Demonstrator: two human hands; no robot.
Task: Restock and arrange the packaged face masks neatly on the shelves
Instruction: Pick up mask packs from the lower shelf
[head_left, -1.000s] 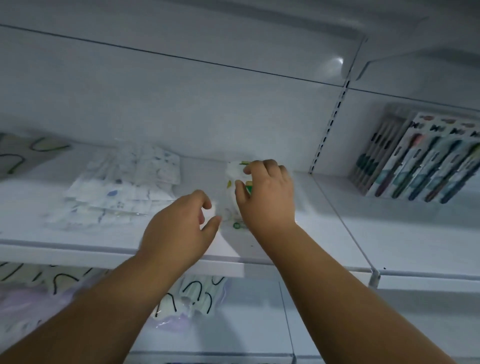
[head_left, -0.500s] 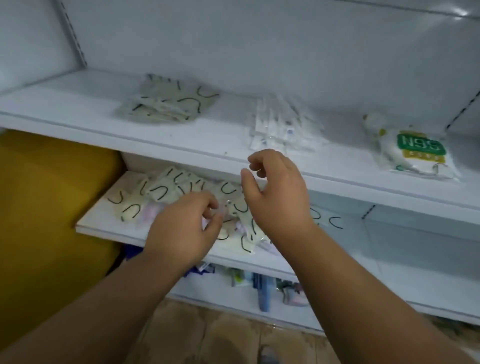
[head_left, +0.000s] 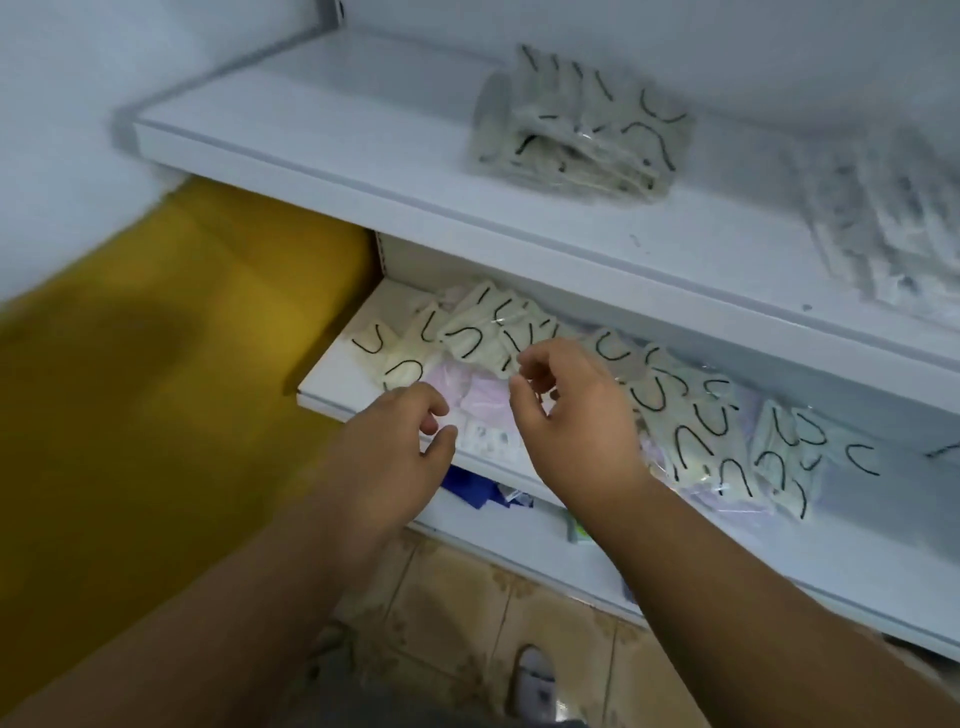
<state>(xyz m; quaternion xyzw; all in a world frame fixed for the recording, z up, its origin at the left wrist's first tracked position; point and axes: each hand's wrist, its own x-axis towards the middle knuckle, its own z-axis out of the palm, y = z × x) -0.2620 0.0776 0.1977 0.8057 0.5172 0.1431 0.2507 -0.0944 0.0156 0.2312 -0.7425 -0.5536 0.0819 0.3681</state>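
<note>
White metal shelving fills the view, with tan floor tiles below and a mustard-yellow surface butting against the left end of the unit.

Upper shelf: one fairly tidy stack of cream face-mask packs with black ear loops, and a blurred pile of white packs at the far right.

Middle shelf: a loose scatter of cream and pink mask packs runs from the left end across to the right, overlapping at odd angles.

Left hand hovers at the shelf's front edge, fingers loosely curled, holding nothing. Right hand is just beside it above the scatter, thumb and forefinger parted as if to pinch, nothing gripped. Whether either touches a pack cannot be told.

Step in hand, as judged: gathering the jumbled packs. Best done by sweeping packs together with both hands, squaring the edges, keeping loops facing one way, then sorting cream from pink. The slippery film could let packs slide off the front lip.

Against half a second ago: the view has dropped and swung left, so the green-labelled pack on the upper shelf is out of frame; both hands have moved down closer to the middle-shelf scatter and the right hand's fingers have opened slightly.
</note>
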